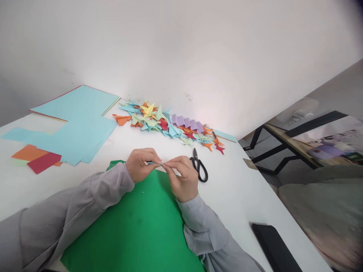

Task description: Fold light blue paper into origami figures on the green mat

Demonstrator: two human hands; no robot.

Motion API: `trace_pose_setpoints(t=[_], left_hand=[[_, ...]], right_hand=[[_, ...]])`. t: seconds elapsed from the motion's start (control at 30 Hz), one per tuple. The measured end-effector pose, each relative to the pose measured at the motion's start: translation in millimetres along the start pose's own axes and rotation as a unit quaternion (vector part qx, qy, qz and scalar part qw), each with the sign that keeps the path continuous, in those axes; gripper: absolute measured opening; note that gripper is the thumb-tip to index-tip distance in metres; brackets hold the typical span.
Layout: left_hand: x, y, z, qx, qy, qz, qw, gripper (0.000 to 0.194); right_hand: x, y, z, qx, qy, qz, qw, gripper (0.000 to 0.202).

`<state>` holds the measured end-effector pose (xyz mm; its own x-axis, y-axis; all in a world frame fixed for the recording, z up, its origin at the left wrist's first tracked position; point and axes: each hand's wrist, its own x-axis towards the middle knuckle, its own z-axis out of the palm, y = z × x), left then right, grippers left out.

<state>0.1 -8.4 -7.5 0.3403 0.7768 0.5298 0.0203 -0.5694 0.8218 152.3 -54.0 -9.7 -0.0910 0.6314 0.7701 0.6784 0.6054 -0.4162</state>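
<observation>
One small, light-blue folded paper piece [154, 163] is pinched between the fingertips of both hands—the left [143, 165] and right [183, 177] nearly meet, likely to steady its narrow form; it is above the far edge of one broad green sheet [136, 223]. One pair of black-handled scissors [195, 156] lies just beside the right hand, probably for easy reach; farther out on the white surface [232, 181], colourful folded paper figures [148, 110] overlap too much to count.

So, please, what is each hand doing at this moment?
Left hand: closed, pinching a small blue paper.
Right hand: closed, fingertips pinching the same paper's end.
</observation>
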Motion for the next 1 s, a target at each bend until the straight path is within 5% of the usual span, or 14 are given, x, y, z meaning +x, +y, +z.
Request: trace_pose_setpoints(t=[0.1,0.2,0.33,0.43,0.6,0.83,1.0], left_hand=[[-0.8,1.8,1.4,-0.052,-0.007,-0.053,0.997,0.005],[0.7,2.4,0.4,-0.174,-0.008,-0.157,0.972,0.025],[8.1,-0.3,-5.8,-0.369,-0.015,-0.308,0.877,0.032],[11.8,-2.9,-8.7,-0.403,-0.088,-0.400,0.818,0.038],[8.4,-3.9,-5.4,-0.369,-0.142,-0.394,0.829,0.039],[6.2,-4.9,-1.9,-0.378,-0.033,-0.319,0.868,0.040],[4.6,-3.9,0.1,-0.371,-0.028,-0.319,0.872,0.043]], right_hand=[[-0.3,0.5,-1.1,-0.021,0.022,-0.029,0.999,0.010],[-0.9,2.7,-1.6,-0.057,0.051,-0.072,0.994,0.013],[-0.6,3.2,-3.8,-0.092,0.077,-0.135,0.984,0.019],[-0.7,1.5,-6.1,-0.094,0.066,-0.188,0.975,0.026],[-1.6,-2.1,-7.6,-0.111,0.048,-0.219,0.968,0.027],[-1.1,-9.7,-2.9,-0.038,0.099,-0.039,0.994,0.019],[-3.2,-4.2,2.0,0.055,0.002,0.150,0.987,0.014]])
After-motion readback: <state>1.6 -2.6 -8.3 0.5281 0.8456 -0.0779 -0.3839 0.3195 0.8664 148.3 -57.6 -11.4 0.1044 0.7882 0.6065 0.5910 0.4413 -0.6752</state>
